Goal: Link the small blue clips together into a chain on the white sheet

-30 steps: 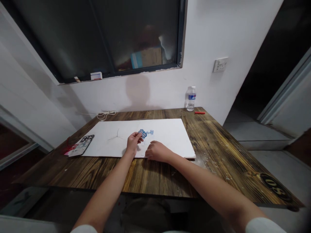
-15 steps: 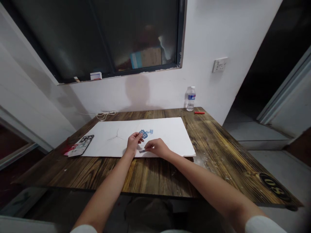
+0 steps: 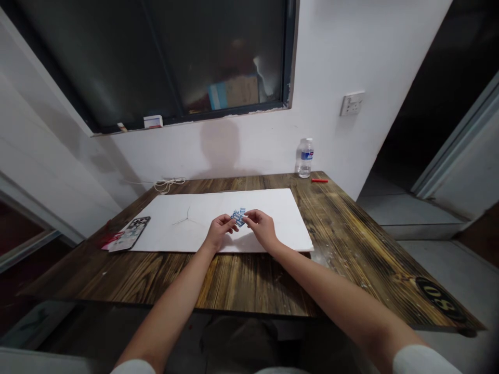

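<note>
A small blue-and-white patterned flat piece (image 3: 238, 218) is held just above a white board (image 3: 268, 205). My left hand (image 3: 219, 232) pinches its left side between thumb and fingers. From the right, my right hand (image 3: 262, 227) closes thumb and fingertips at its right edge. Whether a second small piece is in those right fingertips is too small to tell. Blue pieces or markings (image 3: 243, 210) show on the board just behind the held piece, partly hidden by it. Thin dark lines (image 3: 187, 218) branch from one point on the board to the left.
A phone-like flat object with a patterned face (image 3: 136, 232) lies at the board's left end. Toward the back of the wooden table (image 3: 163, 275) are a white cable (image 3: 169, 183), a water bottle (image 3: 306, 158) and a red pen-like stick (image 3: 319, 181). A wall stands behind.
My right hand has moved up and away from the board's front edge to the patterned piece. My left hand has shifted slightly right, and the piece has turned between the hands.
</note>
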